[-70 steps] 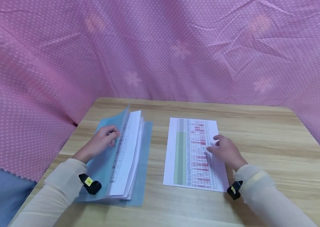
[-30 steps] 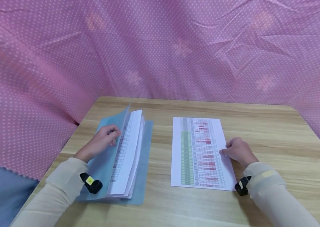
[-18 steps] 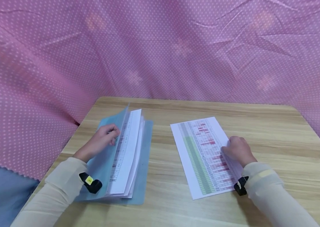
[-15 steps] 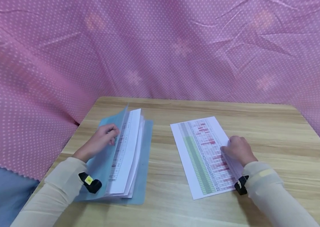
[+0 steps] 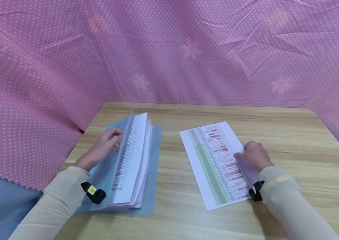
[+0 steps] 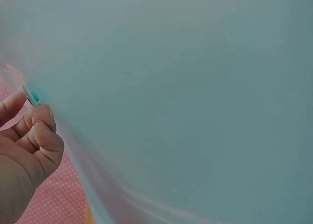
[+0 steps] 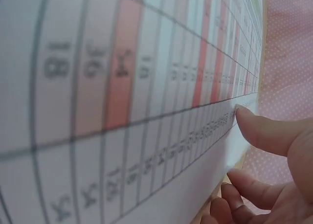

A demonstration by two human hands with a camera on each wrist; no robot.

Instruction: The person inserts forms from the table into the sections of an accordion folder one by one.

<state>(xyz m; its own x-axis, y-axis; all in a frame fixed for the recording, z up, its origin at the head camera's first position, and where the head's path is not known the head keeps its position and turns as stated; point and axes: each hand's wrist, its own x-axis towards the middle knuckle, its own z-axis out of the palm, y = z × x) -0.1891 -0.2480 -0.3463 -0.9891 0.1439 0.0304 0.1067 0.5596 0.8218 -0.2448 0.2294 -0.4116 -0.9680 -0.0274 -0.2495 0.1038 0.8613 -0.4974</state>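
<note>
A blue folder (image 5: 152,166) lies open at the table's left with a stack of printed sheets (image 5: 130,160) in it. My left hand (image 5: 107,141) pinches the folder's translucent front cover (image 5: 106,176) and holds it raised off the stack. In the left wrist view the cover (image 6: 195,87) fills the frame and its edge sits between my curled fingers (image 6: 41,131). A loose printed table sheet (image 5: 214,160) with green and red cells lies skewed at the right. My right hand (image 5: 253,155) grips its right edge, with the thumb (image 7: 264,131) on top of the sheet (image 7: 122,87) and the fingers underneath.
The wooden table (image 5: 292,143) has rounded far corners. A pink dotted curtain (image 5: 169,50) hangs close behind it and along both sides. Bare wood shows between folder and sheet, and to the right of the sheet.
The right hand slid the loose sheet to the right, then swung its near end further right, so it now lies skewed. The left hand has raised the folder cover slightly.
</note>
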